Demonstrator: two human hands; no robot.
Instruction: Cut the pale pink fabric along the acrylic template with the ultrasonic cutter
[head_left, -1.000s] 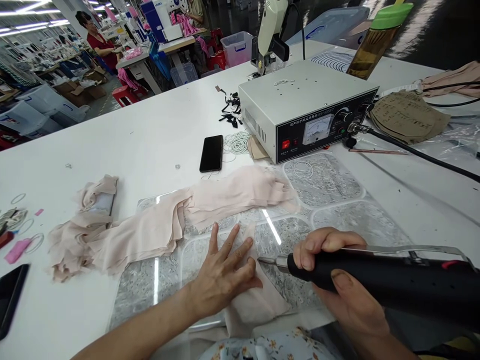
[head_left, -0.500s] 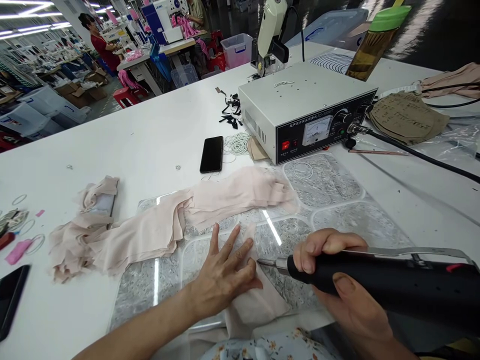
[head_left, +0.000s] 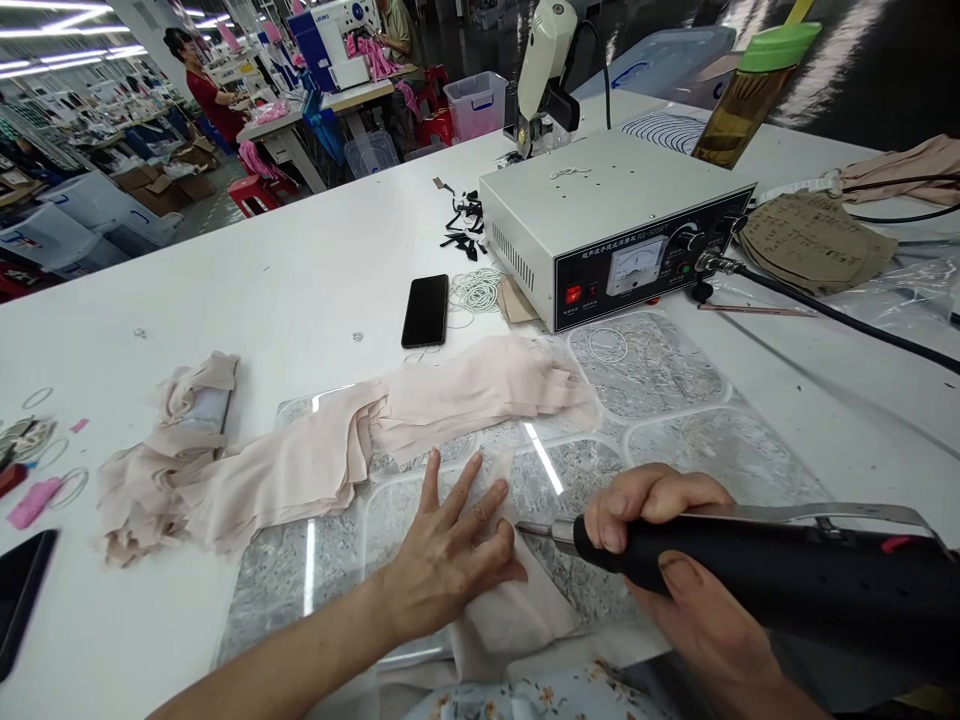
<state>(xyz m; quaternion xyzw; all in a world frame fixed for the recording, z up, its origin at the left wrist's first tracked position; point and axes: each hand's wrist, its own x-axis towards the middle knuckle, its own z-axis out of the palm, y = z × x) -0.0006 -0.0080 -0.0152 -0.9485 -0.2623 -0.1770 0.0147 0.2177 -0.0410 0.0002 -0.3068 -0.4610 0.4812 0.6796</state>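
Note:
My left hand [head_left: 457,550] lies flat with its fingers spread, pressing a pale pink piece of fabric [head_left: 521,600] onto the grey marble-patterned mat [head_left: 270,590]. Wrapped in my right hand [head_left: 675,530] is a black handheld ultrasonic cutter [head_left: 795,570]. Its narrow metal tip points left and is close to the fabric's edge, beside my left fingers; whether it touches the cloth I cannot tell. Beyond my left hand, layered pale pink fabric strips [head_left: 480,385] stretch across the mat toward a crumpled bundle [head_left: 157,470] on the left.
A grey generator box [head_left: 615,220] with a meter stands at the back right, and a black cable [head_left: 840,310] runs from it. Also on the white table are a phone [head_left: 425,310], pale elastic cords [head_left: 476,290], brown card patterns [head_left: 817,240] and a green-lidded bottle [head_left: 757,95].
Both hands, the cutter and the fabric stay almost in place. The whole view has shifted very slightly.

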